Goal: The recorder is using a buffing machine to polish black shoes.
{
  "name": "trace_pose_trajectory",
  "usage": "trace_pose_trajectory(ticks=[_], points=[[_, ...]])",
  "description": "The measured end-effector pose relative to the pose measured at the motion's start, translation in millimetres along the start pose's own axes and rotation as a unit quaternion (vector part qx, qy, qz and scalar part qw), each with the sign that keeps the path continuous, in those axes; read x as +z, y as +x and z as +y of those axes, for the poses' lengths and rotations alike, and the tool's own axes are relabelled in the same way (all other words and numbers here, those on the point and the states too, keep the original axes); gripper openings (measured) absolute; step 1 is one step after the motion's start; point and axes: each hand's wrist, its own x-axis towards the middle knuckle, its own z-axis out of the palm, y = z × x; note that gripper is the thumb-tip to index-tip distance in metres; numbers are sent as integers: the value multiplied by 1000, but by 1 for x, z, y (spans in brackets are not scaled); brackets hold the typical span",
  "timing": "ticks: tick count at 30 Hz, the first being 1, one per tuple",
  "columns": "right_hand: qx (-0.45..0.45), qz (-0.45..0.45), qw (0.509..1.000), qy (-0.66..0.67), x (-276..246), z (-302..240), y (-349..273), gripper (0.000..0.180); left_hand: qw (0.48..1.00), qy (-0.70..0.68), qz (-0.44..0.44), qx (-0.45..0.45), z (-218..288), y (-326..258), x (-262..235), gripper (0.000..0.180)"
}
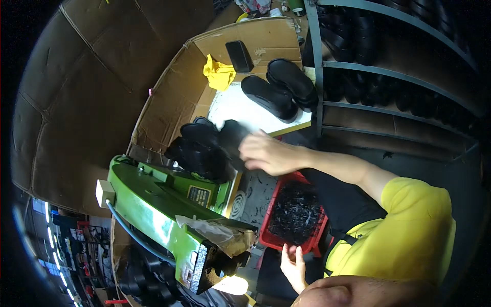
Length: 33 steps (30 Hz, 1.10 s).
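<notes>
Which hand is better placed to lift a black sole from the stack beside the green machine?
Right: the right hand is on the stack of black soles; the left hand hangs open beside the red basket.

Dim workshop scene seen through a fisheye lens — straight edges bow outward and the corners fall to black. The brightest patches are a white tabletop [240,110] and glare on a glossy green machine [153,204]. The moving right hand [266,153] is slightly blurred — shelves at right sit in deep shadow.

One hand [268,153] grips a black shoe sole [232,138] by the stack of soles [199,151] beside the green machine [163,210]; the other hand [292,266] hovers open near a red basket [266,235] of scraps.
</notes>
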Motion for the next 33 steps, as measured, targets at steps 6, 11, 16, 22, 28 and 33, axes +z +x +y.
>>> trace_pose_trajectory(ticks=[6, 11, 16, 22, 28, 33], points=[[18, -232, 915, 331, -61, -95, -84, 13, 949, -21, 93, 300, 54, 5, 9, 79], [311, -171, 788, 504, 1, -106, -128, 33, 986, -130, 12, 100, 38, 13, 4, 48], [386, -251, 597, 657, 53, -99, -189, 72, 970, -180, 121, 111, 45, 45, 4, 42], [539, -204, 528, 624, 91, -117, -276, 52, 975, -192, 99, 53, 54, 42, -5, 36], [562, -1, 453, 692, 60, -76, -300, 64, 912, -381, 129, 76, 53, 33, 7, 46], [522, 155, 556, 629, 19, -35, -231, 55, 928, -331, 140, 101, 56, 36, 5, 60]])
